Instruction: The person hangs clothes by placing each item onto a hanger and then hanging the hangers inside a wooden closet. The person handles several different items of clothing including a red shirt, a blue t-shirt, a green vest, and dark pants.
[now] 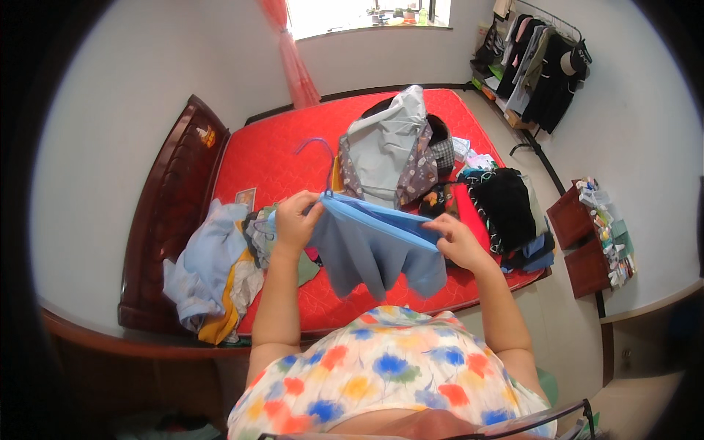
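Observation:
A light-blue garment (374,247), seemingly a pair of shorts or a skirt, is stretched between my two hands above the bed. My left hand (297,217) pinches one end of its waistband. At the other end, my right hand (454,239) grips the waistband between thumb and fingers. A purple-blue clothes hanger (330,159) rises beside my left hand, its hook curving leftward. Part of the hanger shows inside the waistband opening; the rest is hidden by cloth.
A red mattress (264,151) with a dark wooden headboard (170,220) carries a pile of clothes (212,253) at left, a grey-lined bag or jacket (385,148) behind, and folded clothes (503,209) at right. Beyond stand a clothes rack (542,71) and a cluttered wooden cabinet (583,242).

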Motion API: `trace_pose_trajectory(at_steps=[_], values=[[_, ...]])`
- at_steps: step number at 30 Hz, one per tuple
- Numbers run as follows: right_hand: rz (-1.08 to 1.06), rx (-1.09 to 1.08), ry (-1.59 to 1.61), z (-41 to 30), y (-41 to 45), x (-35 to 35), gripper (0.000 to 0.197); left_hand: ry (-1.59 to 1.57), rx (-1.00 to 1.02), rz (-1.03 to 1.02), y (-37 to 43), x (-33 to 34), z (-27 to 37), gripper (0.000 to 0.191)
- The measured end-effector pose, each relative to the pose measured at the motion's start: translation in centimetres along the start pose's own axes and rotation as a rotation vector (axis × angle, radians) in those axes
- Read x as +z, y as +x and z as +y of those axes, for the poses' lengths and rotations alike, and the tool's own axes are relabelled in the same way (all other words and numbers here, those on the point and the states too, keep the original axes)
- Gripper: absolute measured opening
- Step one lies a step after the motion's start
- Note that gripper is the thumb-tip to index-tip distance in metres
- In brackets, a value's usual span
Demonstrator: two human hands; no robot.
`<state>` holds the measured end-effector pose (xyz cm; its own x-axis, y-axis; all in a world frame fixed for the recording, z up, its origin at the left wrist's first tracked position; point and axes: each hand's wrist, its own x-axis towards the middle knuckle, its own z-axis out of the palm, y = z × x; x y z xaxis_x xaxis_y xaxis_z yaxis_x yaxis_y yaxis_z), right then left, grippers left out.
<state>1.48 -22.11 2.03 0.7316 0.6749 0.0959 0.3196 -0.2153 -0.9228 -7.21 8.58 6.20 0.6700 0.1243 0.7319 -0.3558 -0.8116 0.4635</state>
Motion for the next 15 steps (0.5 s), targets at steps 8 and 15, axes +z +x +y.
trace_pose_trajectory(at_steps=[8, 15], values=[[0.265, -0.146, 0.306, 0.9, 1.1, 0.6, 0.027, 0.015, -0.013, 0.149, -2.1, 0.3, -1.6, 0.011], [0.339, -0.597, -0.586, 0.0, 3.5, 3.1, 0.043, 0.020, -0.007, 0.208, -3.2, 0.0, -2.5, 0.009]])
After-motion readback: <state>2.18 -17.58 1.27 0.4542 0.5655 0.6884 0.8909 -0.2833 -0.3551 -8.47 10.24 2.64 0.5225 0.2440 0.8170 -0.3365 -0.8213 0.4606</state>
